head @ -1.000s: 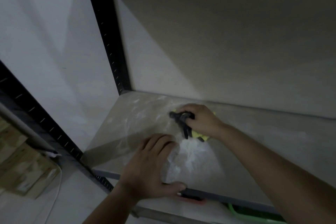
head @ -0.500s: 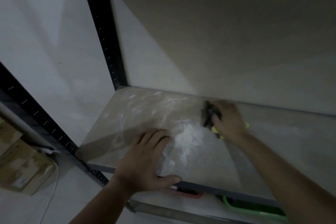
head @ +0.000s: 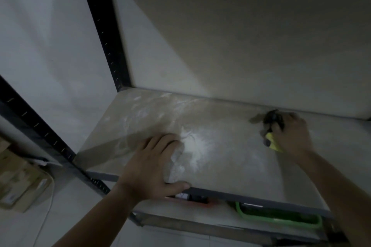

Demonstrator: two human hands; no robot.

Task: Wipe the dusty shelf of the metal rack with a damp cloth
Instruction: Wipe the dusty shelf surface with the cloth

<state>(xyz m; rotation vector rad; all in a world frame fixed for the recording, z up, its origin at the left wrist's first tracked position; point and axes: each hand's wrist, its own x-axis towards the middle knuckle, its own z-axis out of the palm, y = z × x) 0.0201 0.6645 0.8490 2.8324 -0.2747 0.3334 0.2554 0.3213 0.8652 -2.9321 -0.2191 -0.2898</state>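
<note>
The pale shelf [head: 230, 168] of the metal rack carries white dust, thickest in a patch near its middle front and in streaks toward the back left. My right hand [head: 291, 136] presses a yellow and dark cloth [head: 272, 143] onto the shelf near the back wall, right of centre; most of the cloth is hidden under the hand. My left hand [head: 152, 166] lies flat on the shelf's front edge, fingers spread, thumb along the rim, holding nothing.
A black rack upright [head: 104, 32] stands at the back left corner and another black upright [head: 40, 132] runs down the front left. Below the shelf lie a green tray [head: 281, 221] and something orange [head: 200, 204]. Cardboard boxes [head: 22, 180] sit on the floor at left.
My right hand has swept the cloth from the shelf's middle to the right along the back wall. My left hand has stayed planted on the front edge.
</note>
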